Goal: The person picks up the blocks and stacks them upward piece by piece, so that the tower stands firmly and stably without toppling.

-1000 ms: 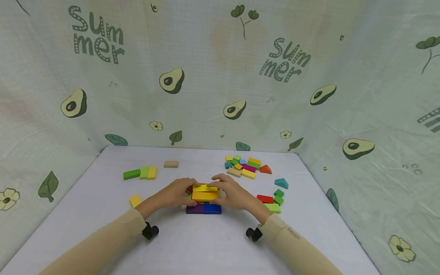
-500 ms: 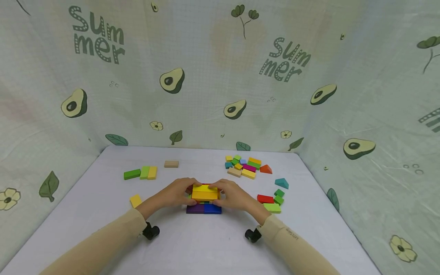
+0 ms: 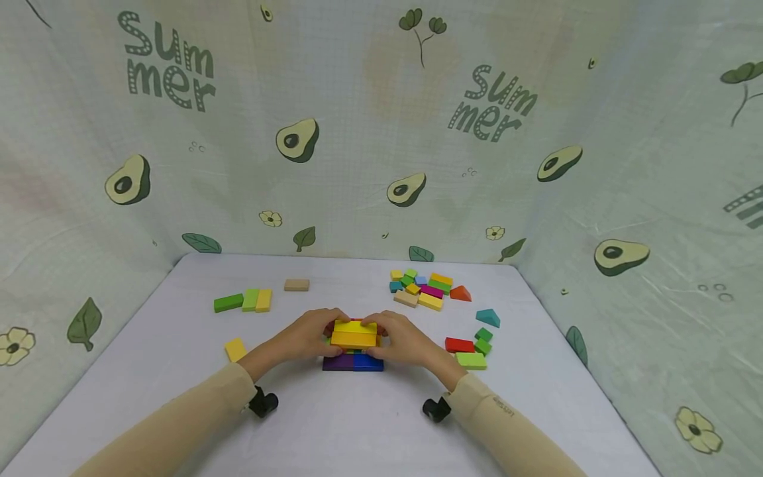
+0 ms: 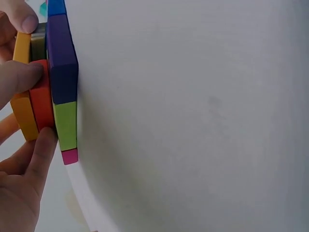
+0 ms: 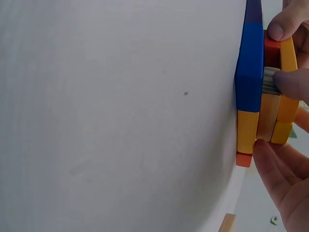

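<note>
A low layered stack of coloured wooden blocks stands mid-table. Two yellow blocks (image 3: 354, 340) lie side by side on top; a purple block (image 3: 338, 363) and a blue block (image 3: 368, 363) form the front of the bottom layer. My left hand (image 3: 306, 334) grips the stack's left side, its thumb against a red block (image 4: 44, 106) in the middle layer in the left wrist view. From the right, my right hand (image 3: 402, 336) holds the other side, its thumb at a greyish striped block (image 5: 270, 77) in the right wrist view. The fingers hide parts of both sides.
Loose blocks lie in a cluster (image 3: 430, 290) at the back right. Nearer on the right are a teal triangle (image 3: 489, 318), a red block (image 3: 459, 345) and green ones. To the left lie green and yellow blocks (image 3: 263, 300), with a plain wooden block (image 3: 297, 285) behind.
The gap between the two top yellow blocks has closed, and they now sit flush. My right hand has shifted slightly left, its fingers drawn in; my left hand has barely moved.
</note>
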Demonstrator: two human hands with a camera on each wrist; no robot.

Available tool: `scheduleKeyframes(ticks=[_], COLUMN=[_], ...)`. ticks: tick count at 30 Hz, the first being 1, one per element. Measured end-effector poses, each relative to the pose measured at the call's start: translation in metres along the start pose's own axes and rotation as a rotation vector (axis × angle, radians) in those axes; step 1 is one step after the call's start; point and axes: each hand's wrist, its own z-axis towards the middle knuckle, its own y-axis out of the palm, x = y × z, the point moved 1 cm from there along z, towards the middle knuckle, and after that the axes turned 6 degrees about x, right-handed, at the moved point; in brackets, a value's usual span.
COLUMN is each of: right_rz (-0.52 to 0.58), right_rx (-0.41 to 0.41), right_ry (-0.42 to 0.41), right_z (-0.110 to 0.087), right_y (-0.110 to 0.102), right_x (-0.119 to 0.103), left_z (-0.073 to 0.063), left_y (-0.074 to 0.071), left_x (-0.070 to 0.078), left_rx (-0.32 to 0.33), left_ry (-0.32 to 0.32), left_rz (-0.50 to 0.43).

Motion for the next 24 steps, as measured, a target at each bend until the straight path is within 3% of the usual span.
scheduleKeyframes(ticks=[10,17,24], right_rz=[0.022,0.025,0.003], right_rx=[-0.014,-0.017,-0.024], right_ry=[-0.004,0.014,0.042], right_z=[0.0,0.0,0.001], right_y=[-0.001,0.0,0.001], right_x=[-0.001,0.0,0.001], left_z=[0.0,-0.003,-0.008], left_y=[0.0,-0.003,-0.032], left_x=[0.0,-0.006,-0.02], left_rx=[-0.009,-0.014,0.003], left_ry=[-0.023,0.01,0.026], left_rz=[0.007,-0.005,-0.002])
